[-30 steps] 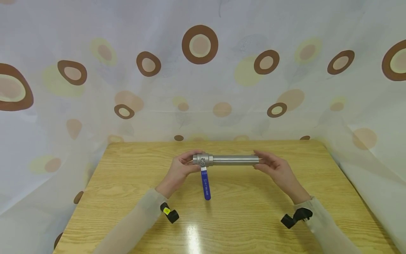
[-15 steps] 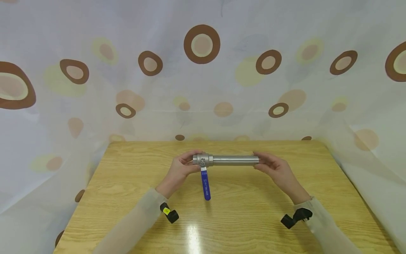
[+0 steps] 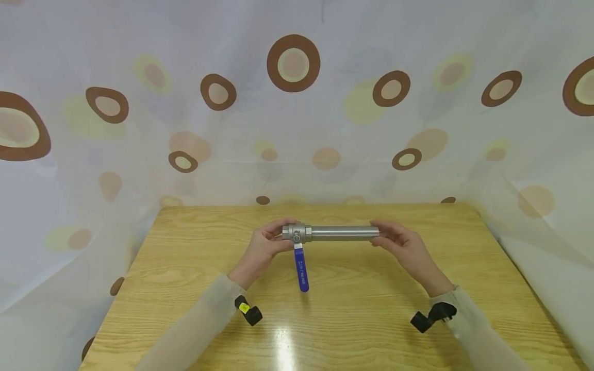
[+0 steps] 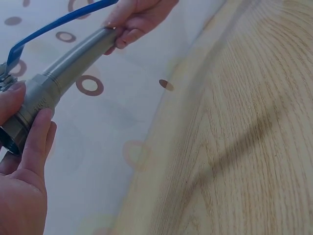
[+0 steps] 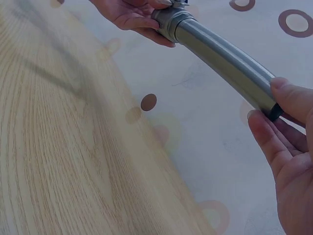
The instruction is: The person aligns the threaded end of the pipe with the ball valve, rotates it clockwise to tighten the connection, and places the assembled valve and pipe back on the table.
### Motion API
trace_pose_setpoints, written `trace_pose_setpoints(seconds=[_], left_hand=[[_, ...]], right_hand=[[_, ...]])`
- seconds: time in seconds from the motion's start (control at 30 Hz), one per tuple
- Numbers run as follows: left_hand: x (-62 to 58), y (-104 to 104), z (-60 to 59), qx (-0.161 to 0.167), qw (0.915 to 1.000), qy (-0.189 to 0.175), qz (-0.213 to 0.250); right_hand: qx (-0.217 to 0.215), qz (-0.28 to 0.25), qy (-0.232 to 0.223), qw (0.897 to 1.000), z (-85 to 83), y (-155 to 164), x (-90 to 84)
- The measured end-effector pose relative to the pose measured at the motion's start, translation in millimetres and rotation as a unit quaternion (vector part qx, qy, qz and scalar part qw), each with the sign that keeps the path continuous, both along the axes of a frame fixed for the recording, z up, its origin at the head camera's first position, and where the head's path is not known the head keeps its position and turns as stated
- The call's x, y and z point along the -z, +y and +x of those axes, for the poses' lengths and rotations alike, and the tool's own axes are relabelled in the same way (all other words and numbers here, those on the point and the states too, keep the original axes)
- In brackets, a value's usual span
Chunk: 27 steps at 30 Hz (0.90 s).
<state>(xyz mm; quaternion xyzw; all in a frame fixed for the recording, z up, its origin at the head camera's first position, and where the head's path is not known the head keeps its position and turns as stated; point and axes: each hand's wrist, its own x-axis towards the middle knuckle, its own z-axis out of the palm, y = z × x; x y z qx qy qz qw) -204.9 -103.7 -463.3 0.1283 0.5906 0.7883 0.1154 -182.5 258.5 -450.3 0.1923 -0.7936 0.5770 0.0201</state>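
Fingers of left hand curl round the valve body; right hand pinches the far end of the steel pipe. Assembly held level above the wooden table, frame centre; blue lever handle hangs downward.

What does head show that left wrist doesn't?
Only head: the whole table, both sleeves, the full blue handle hanging down from the valve, and both wrist cameras.

Only left wrist: a close look at the left hand, its fingers wrapped round the valve's end.

Both: the pipe held level above the table, left hand on the valve, right hand gripping the pipe's far end, with the spotted curtain behind.
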Motion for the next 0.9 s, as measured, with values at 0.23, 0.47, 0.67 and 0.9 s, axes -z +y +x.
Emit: trace_pose_setpoints(seconds=[0.23, 0.47, 0.67, 0.9], left_hand=[[0.4, 1.4, -1.0, 0.003, 1.0000, 0.001, 0.003], [-0.7, 2.8, -0.9, 0.002, 1.0000, -0.002, 0.007], [-1.3, 4.3, -1.0, -0.002, 1.0000, -0.002, 0.005], [-0.2, 5.4, -1.6, 0.005, 0.9999, -0.004, 0.010]], right_hand=[[-0.005, -0.020, -0.011, 1.000, 0.8, 0.7, -0.4], [0.014, 0.000, -0.012, 1.000, 2.3, 0.5, -2.5], [-0.008, -0.033, -0.007, 0.999, 2.1, 0.2, -3.5], [0.010, -0.012, 0.001, 1.000, 2.0, 1.3, -3.1]])
